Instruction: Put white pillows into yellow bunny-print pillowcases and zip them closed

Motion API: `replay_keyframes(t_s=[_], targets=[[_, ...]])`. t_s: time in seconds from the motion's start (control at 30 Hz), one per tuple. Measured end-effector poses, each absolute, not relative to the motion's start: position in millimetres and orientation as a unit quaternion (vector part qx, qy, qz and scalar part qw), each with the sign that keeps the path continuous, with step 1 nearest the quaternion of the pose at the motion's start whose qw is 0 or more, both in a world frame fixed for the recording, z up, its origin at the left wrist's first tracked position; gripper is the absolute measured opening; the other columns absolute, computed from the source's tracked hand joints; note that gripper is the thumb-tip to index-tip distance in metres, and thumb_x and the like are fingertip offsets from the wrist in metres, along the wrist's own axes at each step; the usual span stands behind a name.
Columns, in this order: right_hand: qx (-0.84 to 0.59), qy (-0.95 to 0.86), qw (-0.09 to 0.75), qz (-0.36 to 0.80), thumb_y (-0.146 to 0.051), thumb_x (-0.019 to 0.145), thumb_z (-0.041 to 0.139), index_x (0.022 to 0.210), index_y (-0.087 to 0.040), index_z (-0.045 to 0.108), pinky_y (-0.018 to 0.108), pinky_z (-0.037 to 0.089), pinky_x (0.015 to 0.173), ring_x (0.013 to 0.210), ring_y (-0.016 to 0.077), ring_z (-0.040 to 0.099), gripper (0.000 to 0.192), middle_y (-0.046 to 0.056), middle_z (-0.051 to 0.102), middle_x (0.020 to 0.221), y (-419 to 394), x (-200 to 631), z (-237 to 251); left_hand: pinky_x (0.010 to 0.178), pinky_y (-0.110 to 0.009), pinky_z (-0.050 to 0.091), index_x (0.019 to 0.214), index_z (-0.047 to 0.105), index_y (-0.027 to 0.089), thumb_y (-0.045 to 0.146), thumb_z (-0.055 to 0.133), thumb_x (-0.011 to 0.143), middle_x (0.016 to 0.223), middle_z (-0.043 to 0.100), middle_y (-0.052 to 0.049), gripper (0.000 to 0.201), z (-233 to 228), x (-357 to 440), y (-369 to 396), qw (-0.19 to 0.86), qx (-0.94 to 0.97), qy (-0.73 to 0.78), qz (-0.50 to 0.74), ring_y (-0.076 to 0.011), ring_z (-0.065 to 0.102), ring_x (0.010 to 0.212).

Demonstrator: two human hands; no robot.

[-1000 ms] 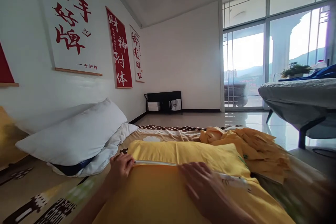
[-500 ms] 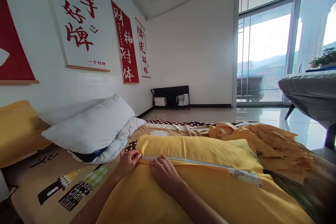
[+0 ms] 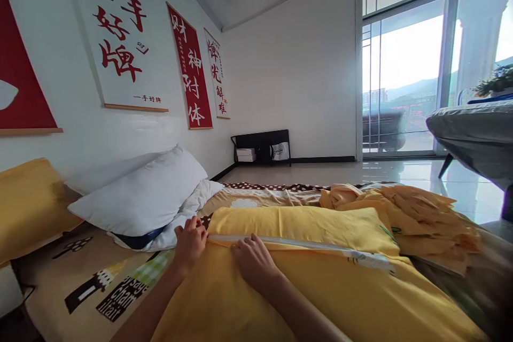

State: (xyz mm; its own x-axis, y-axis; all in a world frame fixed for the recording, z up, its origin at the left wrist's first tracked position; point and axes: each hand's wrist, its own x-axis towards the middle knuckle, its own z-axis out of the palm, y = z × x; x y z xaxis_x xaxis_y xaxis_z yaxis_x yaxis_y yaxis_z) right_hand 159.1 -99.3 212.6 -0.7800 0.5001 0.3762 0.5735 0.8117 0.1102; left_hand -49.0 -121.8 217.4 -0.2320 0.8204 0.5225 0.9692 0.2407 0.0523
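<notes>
A stuffed yellow pillowcase (image 3: pixel 328 283) lies in front of me, with a pale strip that looks like a zipper (image 3: pixel 296 243) running across it. At the strip's left end, my left hand (image 3: pixel 191 240) has its fingers curled in on the corner of the cloth. My right hand (image 3: pixel 255 263) rests on the pillowcase just to the right, fingertips bent and pressed together on the cloth edge below the strip. What lies under the fingertips of both hands is hidden. A white cat-like print (image 3: pixel 371 261) shows near the strip's right end.
White pillows (image 3: pixel 144 197) lie on the left, beside another yellow pillow (image 3: pixel 36 208). Crumpled yellow fabric (image 3: pixel 425 219) is heaped at the right on the patterned bedsheet (image 3: pixel 80 256). Beyond are a low black shelf (image 3: pixel 262 147) and a grey upholstered seat (image 3: pixel 473 133).
My left hand has shifted slightly left and up, its fingers now more raised and curled at the corner. My right hand has moved slightly right along the cloth edge.
</notes>
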Motion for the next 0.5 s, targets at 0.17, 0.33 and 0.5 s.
replay_keyframes(t_s=[0.17,0.33,0.5], targets=[[-0.319,-0.912,0.236,-0.104,-0.010,0.087,0.044,0.104,-0.011,0.065,0.043,0.037,0.094,0.110,0.0279,0.051,0.027,0.017,0.061,0.114,-93,158,207,0.087,-0.044,0.035,0.084,0.069,0.017,0.018,0.047,0.085,0.112,0.061,-0.010,0.022,229,-48,-118,0.194,-0.559,-0.802,-0.084,-0.0261,0.052,0.110],[-0.334,-0.916,0.210,-0.077,-0.014,0.086,0.045,0.095,-0.014,0.067,0.042,0.035,0.094,0.104,0.0261,0.054,0.024,0.013,0.064,0.104,-91,187,218,0.088,-0.048,0.035,0.091,0.067,0.013,0.011,0.045,0.082,0.110,0.062,-0.014,0.024,221,-57,-106,0.175,-0.555,-0.812,-0.051,-0.0296,0.053,0.110],[-0.368,-0.895,0.244,-0.063,-0.020,0.087,0.047,0.094,-0.020,0.069,0.039,0.036,0.090,0.099,0.0238,0.056,0.024,0.008,0.066,0.099,-66,296,230,0.091,-0.049,0.034,0.088,0.065,0.013,0.013,0.040,0.084,0.110,0.062,-0.016,0.025,205,-67,-99,0.147,-0.557,-0.813,-0.087,-0.0300,0.054,0.110]])
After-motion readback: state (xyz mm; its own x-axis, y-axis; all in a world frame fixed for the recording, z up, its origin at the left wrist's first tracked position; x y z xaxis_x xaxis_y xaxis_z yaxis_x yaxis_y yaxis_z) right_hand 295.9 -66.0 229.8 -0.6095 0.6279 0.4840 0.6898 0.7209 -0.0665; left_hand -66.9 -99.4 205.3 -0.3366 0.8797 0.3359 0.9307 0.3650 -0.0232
